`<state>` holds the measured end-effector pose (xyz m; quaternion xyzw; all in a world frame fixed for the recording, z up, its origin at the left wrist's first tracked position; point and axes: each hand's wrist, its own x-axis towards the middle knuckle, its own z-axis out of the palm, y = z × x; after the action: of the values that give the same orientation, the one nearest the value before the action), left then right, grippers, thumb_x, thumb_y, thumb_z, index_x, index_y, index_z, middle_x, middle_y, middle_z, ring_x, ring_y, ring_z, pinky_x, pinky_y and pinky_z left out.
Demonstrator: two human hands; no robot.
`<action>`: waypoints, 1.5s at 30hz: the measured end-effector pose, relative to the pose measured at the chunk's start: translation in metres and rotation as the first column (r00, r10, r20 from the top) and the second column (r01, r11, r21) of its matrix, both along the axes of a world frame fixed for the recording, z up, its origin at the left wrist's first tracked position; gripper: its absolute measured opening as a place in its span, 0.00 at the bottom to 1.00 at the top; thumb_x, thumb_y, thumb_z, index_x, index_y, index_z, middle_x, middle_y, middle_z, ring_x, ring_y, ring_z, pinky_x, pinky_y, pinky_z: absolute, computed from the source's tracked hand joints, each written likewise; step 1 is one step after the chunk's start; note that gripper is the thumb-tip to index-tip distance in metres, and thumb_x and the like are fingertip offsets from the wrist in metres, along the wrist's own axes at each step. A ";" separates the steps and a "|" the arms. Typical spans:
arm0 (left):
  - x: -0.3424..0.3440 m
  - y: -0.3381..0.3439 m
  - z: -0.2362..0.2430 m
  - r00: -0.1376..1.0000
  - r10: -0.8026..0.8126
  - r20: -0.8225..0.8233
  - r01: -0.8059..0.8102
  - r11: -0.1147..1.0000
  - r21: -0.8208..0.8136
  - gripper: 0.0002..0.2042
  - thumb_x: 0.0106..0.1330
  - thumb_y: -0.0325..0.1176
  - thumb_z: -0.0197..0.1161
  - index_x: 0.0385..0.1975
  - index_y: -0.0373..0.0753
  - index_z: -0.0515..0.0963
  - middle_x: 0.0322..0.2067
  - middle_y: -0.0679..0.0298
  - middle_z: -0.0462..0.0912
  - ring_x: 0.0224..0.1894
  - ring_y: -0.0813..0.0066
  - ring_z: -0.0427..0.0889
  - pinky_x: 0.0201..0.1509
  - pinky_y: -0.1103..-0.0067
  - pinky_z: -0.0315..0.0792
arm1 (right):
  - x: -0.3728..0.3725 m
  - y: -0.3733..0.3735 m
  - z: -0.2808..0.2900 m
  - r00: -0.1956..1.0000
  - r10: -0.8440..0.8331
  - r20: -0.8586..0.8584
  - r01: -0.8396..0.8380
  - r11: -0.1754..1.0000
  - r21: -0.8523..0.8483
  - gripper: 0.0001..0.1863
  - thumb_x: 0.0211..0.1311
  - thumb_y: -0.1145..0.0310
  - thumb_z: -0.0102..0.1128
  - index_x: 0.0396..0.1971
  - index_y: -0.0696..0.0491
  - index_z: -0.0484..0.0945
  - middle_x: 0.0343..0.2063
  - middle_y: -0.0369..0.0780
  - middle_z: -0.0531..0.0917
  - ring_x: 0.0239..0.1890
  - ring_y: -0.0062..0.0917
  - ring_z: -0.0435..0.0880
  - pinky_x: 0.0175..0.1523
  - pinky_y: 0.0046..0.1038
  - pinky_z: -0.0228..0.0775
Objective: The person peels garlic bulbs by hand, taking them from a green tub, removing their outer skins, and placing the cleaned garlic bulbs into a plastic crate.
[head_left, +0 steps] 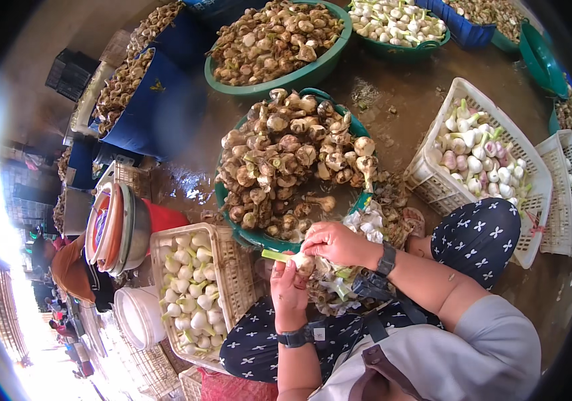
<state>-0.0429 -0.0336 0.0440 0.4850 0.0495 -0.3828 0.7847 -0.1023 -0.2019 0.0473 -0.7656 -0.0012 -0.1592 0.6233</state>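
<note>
A garlic bulb [305, 264] with a short green stem is held up in front of my lap. My left hand [289, 286] has its fingers wrapped round the bulb from below and the left. The fingers of my right hand [337, 243] are pinched together at the top of the same bulb, on its skin. Just beyond both hands stands a green tub [222, 200] heaped with brown, unpeeled garlic bulbs [279, 157]. Loose peeled skins and trimmings [329, 291] lie in a pile under my hands, between my knees.
Cleaned white bulbs [192, 287] fill a beige crate [234, 267] at my left. On the right, a white crate [533, 180] holds pinkish-white bulbs. Farther back are a large green basin [226, 83] of garlic and a blue barrel [142, 117]. A white bucket [140, 317] stands left.
</note>
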 end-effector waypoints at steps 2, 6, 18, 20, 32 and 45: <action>0.000 0.006 -0.003 0.998 -0.022 -0.057 0.019 0.999 -0.043 0.10 0.65 0.30 0.49 0.45 0.39 0.68 0.40 0.58 0.77 0.45 0.65 0.77 0.47 0.67 0.74 | 0.002 0.006 -0.001 0.999 -0.037 0.015 0.038 0.994 -0.102 0.07 0.55 0.72 0.57 0.31 0.60 0.76 0.28 0.43 0.76 0.32 0.36 0.75 0.38 0.29 0.67; 0.004 0.009 -0.007 0.959 0.018 -0.283 -0.049 0.993 -0.103 0.13 0.66 0.37 0.48 0.46 0.38 0.68 0.42 0.58 0.77 0.47 0.65 0.76 0.49 0.65 0.73 | -0.016 0.018 0.012 1.000 -0.006 0.012 0.007 0.993 -0.122 0.07 0.57 0.73 0.55 0.33 0.60 0.73 0.32 0.43 0.74 0.33 0.36 0.74 0.38 0.30 0.67; 0.000 0.015 -0.002 0.909 -0.089 -0.408 0.049 0.993 -0.107 0.14 0.67 0.41 0.45 0.42 0.38 0.71 0.36 0.61 0.80 0.35 0.69 0.81 0.33 0.73 0.80 | -0.005 0.020 -0.001 0.997 -0.066 -0.038 0.063 0.996 -0.068 0.08 0.53 0.73 0.58 0.34 0.57 0.76 0.32 0.42 0.75 0.35 0.37 0.75 0.38 0.32 0.68; 0.002 0.023 -0.014 0.887 -0.142 -0.439 0.031 0.968 -0.250 0.15 0.67 0.44 0.45 0.43 0.40 0.71 0.36 0.62 0.80 0.36 0.70 0.80 0.33 0.74 0.77 | -0.017 0.028 0.011 0.997 -0.025 0.073 0.032 0.994 -0.103 0.06 0.54 0.72 0.57 0.31 0.57 0.74 0.30 0.42 0.74 0.34 0.37 0.75 0.36 0.33 0.68; 0.025 0.048 -0.002 0.802 0.427 -0.418 -0.414 0.902 0.126 0.13 0.60 0.48 0.50 0.25 0.45 0.70 0.16 0.73 0.63 0.15 0.80 0.60 0.20 0.81 0.55 | -0.091 -0.004 -0.016 0.677 0.046 -0.734 -0.649 0.509 -0.566 0.10 0.46 0.65 0.59 0.30 0.52 0.79 0.23 0.39 0.80 0.27 0.35 0.80 0.35 0.33 0.74; -0.010 0.014 0.040 0.726 0.335 0.600 -0.592 0.748 0.299 0.10 0.67 0.39 0.48 0.31 0.38 0.65 0.27 0.66 0.69 0.31 0.77 0.71 0.35 0.79 0.68 | 0.019 0.079 0.036 0.985 -0.095 -0.144 0.079 0.990 -0.115 0.10 0.47 0.65 0.57 0.19 0.57 0.73 0.18 0.43 0.76 0.21 0.38 0.75 0.27 0.33 0.67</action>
<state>-0.0529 -0.0199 0.0835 0.7142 0.0551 0.0000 0.6978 -0.0835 -0.1233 0.0833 -0.8075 0.0700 -0.1283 0.5715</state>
